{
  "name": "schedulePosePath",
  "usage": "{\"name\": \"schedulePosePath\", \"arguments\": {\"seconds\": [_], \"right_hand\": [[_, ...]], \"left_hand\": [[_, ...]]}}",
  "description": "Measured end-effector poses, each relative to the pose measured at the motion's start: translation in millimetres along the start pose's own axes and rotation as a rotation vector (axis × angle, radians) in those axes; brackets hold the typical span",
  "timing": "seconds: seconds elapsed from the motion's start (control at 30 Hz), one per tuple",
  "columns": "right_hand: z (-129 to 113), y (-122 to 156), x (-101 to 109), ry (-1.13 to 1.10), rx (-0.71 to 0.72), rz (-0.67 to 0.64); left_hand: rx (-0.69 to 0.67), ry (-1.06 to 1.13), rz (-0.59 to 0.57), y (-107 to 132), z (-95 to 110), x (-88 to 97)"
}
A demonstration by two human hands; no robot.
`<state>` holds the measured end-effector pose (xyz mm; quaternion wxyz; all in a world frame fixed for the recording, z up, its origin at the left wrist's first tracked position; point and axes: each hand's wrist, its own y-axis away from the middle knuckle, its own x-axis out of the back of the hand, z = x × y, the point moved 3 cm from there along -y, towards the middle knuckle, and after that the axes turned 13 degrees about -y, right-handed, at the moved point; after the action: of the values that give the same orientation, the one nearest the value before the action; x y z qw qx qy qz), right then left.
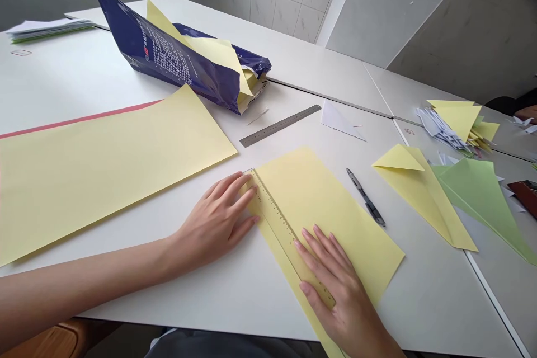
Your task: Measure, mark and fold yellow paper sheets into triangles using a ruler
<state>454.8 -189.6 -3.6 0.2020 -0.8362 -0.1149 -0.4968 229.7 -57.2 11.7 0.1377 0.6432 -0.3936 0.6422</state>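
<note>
A sheet of yellow paper (335, 196) lies flat before me, its near corner reaching the table edge. Along it runs a clear plastic ruler (274, 212), slanting from upper left to lower right. My left hand (222, 212) rests at the ruler's far end, fingers stretched out over its edge. Flat on the ruler's nearer part and the paper lies my right hand (335, 279), fingers extended, hiding some of the markings. A black pen (366, 198) lies on the table just right of the sheet. Beyond the paper is a steel ruler (281, 126).
A blue plastic package (180, 67) holding yellow paper stands open at the back. A stack of large yellow sheets (104, 168) lies left. To the right are folded yellow paper (423, 196), folded green paper (482, 190), a pile of paper pieces (453, 128) and a white paper triangle (339, 120).
</note>
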Motion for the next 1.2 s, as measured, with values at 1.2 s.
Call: {"name": "schedulePosePath", "arguments": {"seconds": [1.2], "right_hand": [[0.7, -1.8, 0.5, -0.013, -0.011, 0.003]], "left_hand": [[-0.031, -0.077, 0.044, -1.8, 2.5, 2.1]]}}
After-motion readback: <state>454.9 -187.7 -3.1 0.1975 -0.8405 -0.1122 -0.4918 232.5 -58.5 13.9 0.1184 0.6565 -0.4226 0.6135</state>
